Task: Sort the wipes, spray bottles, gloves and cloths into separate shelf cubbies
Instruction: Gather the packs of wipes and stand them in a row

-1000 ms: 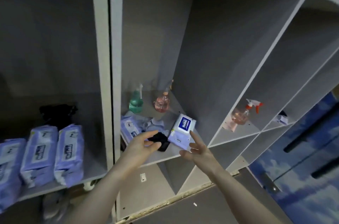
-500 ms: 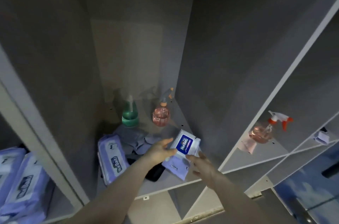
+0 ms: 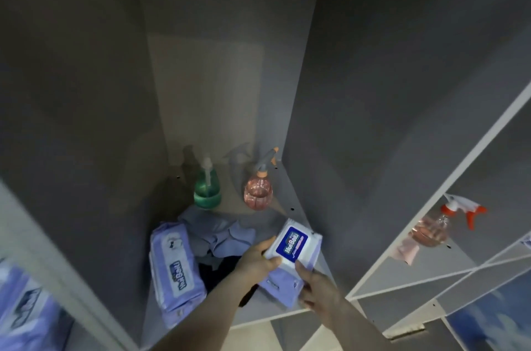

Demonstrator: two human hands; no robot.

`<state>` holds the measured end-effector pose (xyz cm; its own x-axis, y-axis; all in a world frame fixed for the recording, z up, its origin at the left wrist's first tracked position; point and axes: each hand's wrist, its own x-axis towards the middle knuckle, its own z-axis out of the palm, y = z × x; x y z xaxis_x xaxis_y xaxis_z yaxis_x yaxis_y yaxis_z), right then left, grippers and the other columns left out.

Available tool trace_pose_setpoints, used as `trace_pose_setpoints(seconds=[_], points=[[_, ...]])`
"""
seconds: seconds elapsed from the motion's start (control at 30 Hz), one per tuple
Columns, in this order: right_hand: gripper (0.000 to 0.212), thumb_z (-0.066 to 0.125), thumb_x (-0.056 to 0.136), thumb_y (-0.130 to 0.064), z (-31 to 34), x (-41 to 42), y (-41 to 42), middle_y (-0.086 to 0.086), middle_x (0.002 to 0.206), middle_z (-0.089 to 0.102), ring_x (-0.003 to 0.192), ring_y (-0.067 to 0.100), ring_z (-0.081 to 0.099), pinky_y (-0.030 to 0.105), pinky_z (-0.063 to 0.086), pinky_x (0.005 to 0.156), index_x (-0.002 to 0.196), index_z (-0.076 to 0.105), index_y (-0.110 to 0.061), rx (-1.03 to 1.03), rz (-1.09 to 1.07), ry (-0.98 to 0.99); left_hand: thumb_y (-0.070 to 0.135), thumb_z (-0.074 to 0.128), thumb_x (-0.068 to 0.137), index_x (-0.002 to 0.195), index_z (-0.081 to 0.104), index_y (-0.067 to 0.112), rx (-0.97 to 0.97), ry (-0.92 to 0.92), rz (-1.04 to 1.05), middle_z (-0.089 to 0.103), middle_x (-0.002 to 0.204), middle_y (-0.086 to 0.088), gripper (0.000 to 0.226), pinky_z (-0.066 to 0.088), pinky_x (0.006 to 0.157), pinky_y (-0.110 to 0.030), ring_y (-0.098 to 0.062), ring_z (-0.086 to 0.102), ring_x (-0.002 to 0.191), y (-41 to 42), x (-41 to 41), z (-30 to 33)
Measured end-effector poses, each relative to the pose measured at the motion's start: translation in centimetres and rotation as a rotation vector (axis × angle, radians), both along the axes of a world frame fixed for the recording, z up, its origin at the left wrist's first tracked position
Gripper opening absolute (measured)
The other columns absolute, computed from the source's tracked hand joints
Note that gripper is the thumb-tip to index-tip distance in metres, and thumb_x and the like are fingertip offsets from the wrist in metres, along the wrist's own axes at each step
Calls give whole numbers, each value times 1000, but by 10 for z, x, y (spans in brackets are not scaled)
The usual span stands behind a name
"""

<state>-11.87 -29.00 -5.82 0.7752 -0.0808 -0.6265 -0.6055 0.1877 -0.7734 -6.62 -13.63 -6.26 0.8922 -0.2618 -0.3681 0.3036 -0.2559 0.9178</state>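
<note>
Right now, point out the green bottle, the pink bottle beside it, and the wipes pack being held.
green bottle [image 3: 207, 192], head view, on its round body.
pink bottle [image 3: 258, 191], head view, on its clear belly.
wipes pack [image 3: 293, 244], head view, on its blue label.

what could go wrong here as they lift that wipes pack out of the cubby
The white wipes pack with the blue label lies on a second lilac pack; that one could get dragged off the shelf edge. The left hand and right hand grip only its near end, so it may slip. The pink clear spray bottle stands just behind; a swing could topple it.
</note>
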Motion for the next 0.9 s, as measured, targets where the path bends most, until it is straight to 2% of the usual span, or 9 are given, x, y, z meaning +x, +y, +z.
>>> trace_pose_setpoints(seconds=[0.07, 0.13, 0.27, 0.4, 0.5, 0.63, 0.7, 0.8, 0.9], points=[[25, 57, 92, -20, 14, -7, 5, 12, 96, 73, 76, 22, 71, 31, 58, 65, 114, 55, -8, 77, -52, -141, 0, 60, 87, 139, 40, 23, -106, -27, 0, 60, 119, 3, 60, 48, 78, -11, -7, 58, 99, 3, -15, 16], [39, 61, 88, -13, 38, -20, 11, 18, 112, 68, 93, 31, 67, 45, 55, 84, 123, 44, -7, 107, -115, -246, 0, 60, 88, 138, 34, 28, -242, -46, 39, 61, 116, 1, 63, 51, 78, -12, -5, 61, 94, 7, -34, 38], [61, 76, 77, -22, 90, -59, 31, 6, 119, 62, 100, 21, 65, 34, 52, 81, 125, 38, -17, -93, -109, -412, 19, 63, 90, 138, 39, 35, -376, -145, 94, 66, 115, 13, 57, 49, 97, -24, -5, 63, 106, 23, -75, 85], [60, 74, 79, -19, 115, -120, 81, -12, 118, 58, 104, 6, 61, 20, 54, 79, 126, 37, -28, -170, -85, -681, 32, 65, 86, 129, 31, 60, -328, -319, 91, 62, 115, 31, 62, 44, 92, -13, 10, 57, 110, 48, -128, 122], [76, 77, 65, -29, 110, -162, 127, -12, 122, 60, 101, 0, 64, 15, 54, 78, 130, 38, -30, -155, -63, -847, 46, 71, 76, 126, 29, 67, -297, -434, 234, 56, 121, 26, 68, 43, 96, -17, 9, 53, 115, 80, -175, 130], [88, 82, 55, -47, 97, -203, 182, -11, 137, 51, 118, 6, 57, 26, 55, 88, 130, 36, -53, -234, 50, -998, 51, 72, 73, 140, 30, 52, -295, -541, 407, 49, 134, 24, 79, 41, 104, -31, -1, 48, 127, 137, -234, 123], [83, 72, 65, -55, 100, -216, 205, -15, 142, 44, 125, 5, 51, 27, 54, 90, 136, 28, -53, -414, 153, -1093, 48, 72, 74, 140, 30, 47, -315, -567, 474, 48, 133, 29, 78, 46, 98, -24, 0, 48, 126, 165, -258, 124], [75, 52, 79, -65, 106, -224, 236, -6, 149, 33, 134, 6, 39, 19, 51, 90, 144, 17, -48, -602, 320, -1207, 55, 70, 72, 143, 23, 40, -314, -591, 569, 45, 139, 30, 86, 45, 94, -14, 2, 46, 128, 199, -281, 129], [71, 46, 81, -62, 118, -215, 269, -27, 149, 14, 137, -9, 23, 9, 46, 89, 140, 9, -58, -612, 465, -1208, 50, 62, 83, 146, 18, 36, -267, -627, 639, 34, 143, 37, 78, 36, 95, -4, 13, 33, 132, 230, -281, 135]])
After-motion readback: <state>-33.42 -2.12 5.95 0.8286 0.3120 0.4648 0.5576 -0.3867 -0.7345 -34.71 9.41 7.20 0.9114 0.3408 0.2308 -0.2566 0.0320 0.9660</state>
